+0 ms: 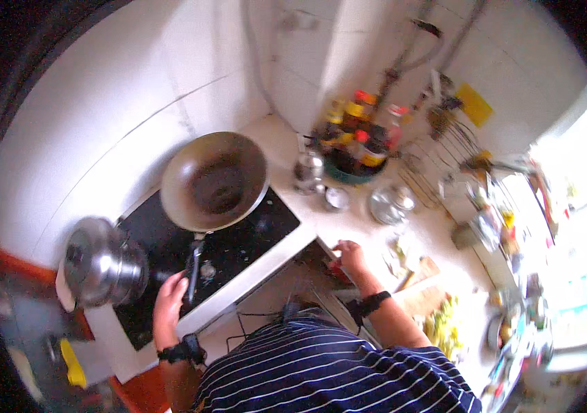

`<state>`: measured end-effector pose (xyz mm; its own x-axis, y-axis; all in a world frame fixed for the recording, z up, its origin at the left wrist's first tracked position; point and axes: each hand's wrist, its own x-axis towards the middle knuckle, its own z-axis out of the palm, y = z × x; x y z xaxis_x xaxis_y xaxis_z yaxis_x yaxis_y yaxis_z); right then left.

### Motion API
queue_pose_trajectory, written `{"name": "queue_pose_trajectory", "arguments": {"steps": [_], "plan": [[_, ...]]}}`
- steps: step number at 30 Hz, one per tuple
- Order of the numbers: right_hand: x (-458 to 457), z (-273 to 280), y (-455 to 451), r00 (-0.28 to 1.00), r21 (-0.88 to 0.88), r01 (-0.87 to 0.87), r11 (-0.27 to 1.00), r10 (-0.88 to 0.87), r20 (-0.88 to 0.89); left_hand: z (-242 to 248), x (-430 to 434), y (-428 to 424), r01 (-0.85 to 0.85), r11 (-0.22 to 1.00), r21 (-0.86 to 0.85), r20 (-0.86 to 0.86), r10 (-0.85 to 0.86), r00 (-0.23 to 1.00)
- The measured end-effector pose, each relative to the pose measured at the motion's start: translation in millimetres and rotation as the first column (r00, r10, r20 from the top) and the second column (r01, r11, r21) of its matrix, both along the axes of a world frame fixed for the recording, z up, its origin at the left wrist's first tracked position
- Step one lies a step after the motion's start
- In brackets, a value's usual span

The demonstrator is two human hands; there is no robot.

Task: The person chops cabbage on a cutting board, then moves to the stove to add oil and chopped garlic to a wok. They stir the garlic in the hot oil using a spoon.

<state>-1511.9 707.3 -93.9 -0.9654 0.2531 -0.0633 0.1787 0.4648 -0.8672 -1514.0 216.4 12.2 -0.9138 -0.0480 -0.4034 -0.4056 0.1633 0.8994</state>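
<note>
A frying pan (216, 180) with a brown inside and a pale rim stands on the black glass hob (252, 248). Its black handle (194, 273) points towards me. My left hand (170, 294) is at the left side of this handle, fingertips against or very near it; whether they grip it is unclear. At the counter's front edge is my right hand (351, 258), blurred, fingers bent over the edge. Something red (341, 272) shows just below it, partly hidden; I cannot tell whether the hand holds it.
A lidded steel pot (105, 263) stands on the hob's left. Sauce bottles (358, 129) fill a dark green tub (347, 173) in the corner, near a glass jar (392, 204). To the right, chopped yellow-green vegetables (444, 328) lie by a wooden cutting board (419, 299).
</note>
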Motion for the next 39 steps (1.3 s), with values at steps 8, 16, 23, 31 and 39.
{"name": "queue_pose_trajectory", "arguments": {"steps": [8,16,23,31,39], "plan": [[81,35,-17,0.974,-0.177,0.078,0.981,-0.038,0.223,42,-8,-16,-0.008,1.000,0.028,-0.268,0.015,0.963],[205,19,12,0.878,0.371,0.453,0.811,-0.477,-0.029,61,-7,19,0.112,0.994,-0.018,-0.467,-0.108,0.878],[293,7,84,0.530,0.668,0.570,0.478,-0.835,0.146,65,21,15,0.021,0.997,-0.074,-0.438,-0.051,0.897],[310,-11,110,0.709,0.759,0.332,0.560,-0.679,0.192,80,42,42,0.045,0.997,0.066,-0.456,-0.011,0.890],[318,-22,125,0.741,0.701,0.338,0.627,-0.637,0.213,75,48,49,-0.013,0.875,0.485,-0.354,0.210,0.911]]}}
